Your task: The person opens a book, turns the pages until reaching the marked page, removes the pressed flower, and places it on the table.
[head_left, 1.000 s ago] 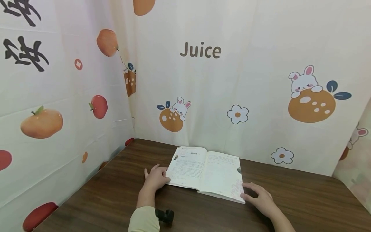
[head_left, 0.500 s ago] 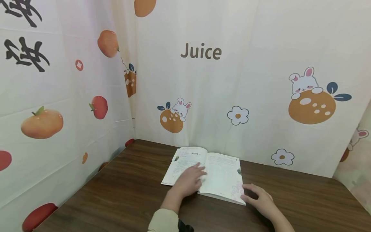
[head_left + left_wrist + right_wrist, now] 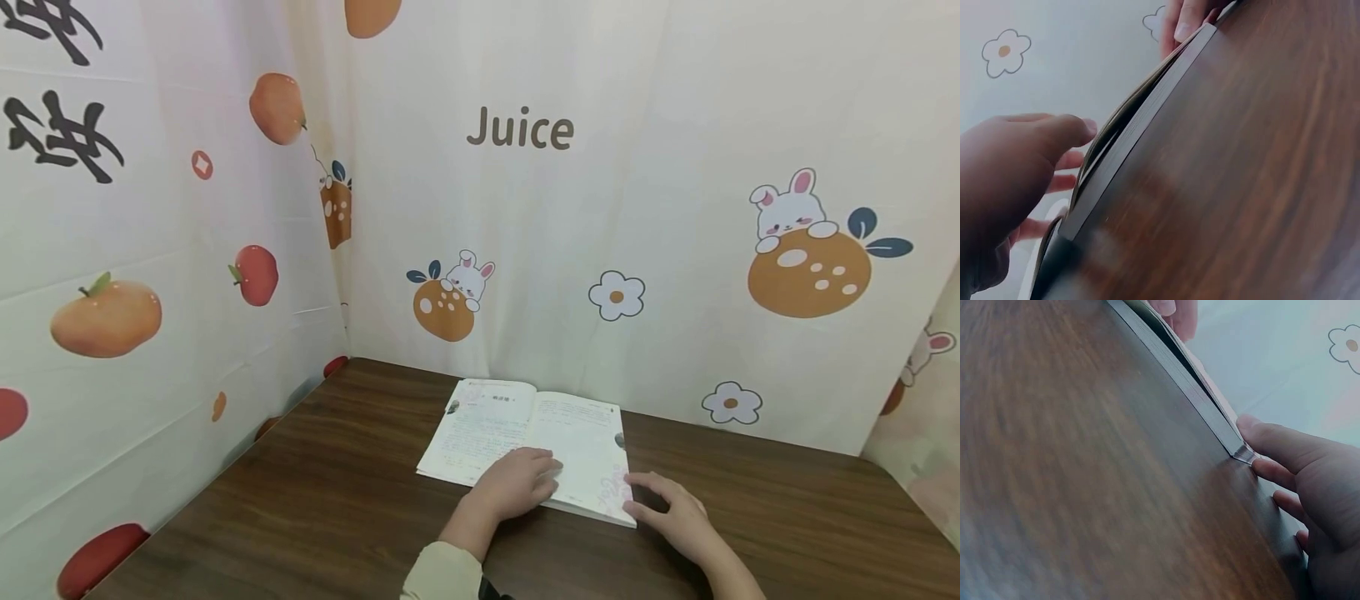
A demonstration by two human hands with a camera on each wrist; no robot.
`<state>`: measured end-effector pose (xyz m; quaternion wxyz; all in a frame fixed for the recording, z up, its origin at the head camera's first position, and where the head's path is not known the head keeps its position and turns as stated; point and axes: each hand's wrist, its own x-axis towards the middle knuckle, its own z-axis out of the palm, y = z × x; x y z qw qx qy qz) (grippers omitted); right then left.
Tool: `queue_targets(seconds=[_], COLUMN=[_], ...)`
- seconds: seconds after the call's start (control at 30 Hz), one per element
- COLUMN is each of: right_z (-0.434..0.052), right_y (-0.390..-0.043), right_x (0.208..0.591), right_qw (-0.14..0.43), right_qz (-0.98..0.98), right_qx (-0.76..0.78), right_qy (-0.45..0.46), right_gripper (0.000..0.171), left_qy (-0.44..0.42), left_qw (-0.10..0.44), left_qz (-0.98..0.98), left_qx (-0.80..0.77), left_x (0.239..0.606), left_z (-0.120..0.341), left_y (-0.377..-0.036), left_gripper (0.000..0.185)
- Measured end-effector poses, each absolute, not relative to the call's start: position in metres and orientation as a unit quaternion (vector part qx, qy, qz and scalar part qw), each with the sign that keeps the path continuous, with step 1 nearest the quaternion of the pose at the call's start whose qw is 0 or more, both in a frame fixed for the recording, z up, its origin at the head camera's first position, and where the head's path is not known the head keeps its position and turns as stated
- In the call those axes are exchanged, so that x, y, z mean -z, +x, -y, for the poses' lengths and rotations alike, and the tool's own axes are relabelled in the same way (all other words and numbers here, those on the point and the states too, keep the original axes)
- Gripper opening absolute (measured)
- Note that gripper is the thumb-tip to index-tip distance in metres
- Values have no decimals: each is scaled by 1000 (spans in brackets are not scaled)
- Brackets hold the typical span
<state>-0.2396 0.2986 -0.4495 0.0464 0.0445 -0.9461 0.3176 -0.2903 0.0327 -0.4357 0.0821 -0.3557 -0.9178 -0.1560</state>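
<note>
An open book with white printed pages lies flat on the dark wooden table. My left hand rests palm down on the book's near edge by the centre fold, fingers straight and reaching onto the right page. My right hand lies on the table at the book's near right corner, thumb touching that corner. The left wrist view shows the left hand over the book's page edge. In the right wrist view the right hand's thumb meets the book's corner.
Printed cloth walls with fruit, rabbits and the word Juice close in the table at the back and left. Bare wood extends to the right of the book and in front of it.
My left hand has slid from the book's left edge across the left page to the near middle of the book. The right hand and the book have stayed put.
</note>
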Motion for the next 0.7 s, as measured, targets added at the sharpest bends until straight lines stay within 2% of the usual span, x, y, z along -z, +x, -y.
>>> queue_targets(seconds=[0.27,0.47,0.7], right_z=[-301,-302,-300], right_y=[-238,-237,-238], right_x=[450,449,450], right_qw=[32,17,33], right_qz=[942,941,943], right_qx=[-328,-335,-327], right_qy=[56,53,48], right_gripper=[53,56,53], left_qy=[-318,-317,-315], left_qw=[29,25,27], left_qz=[936,936,936], left_qx=[146,151,154], left_x=[434,433,432], left_z=[-42,-43,-43], left_y=[-282,-281,-281], left_gripper=[44,50,52])
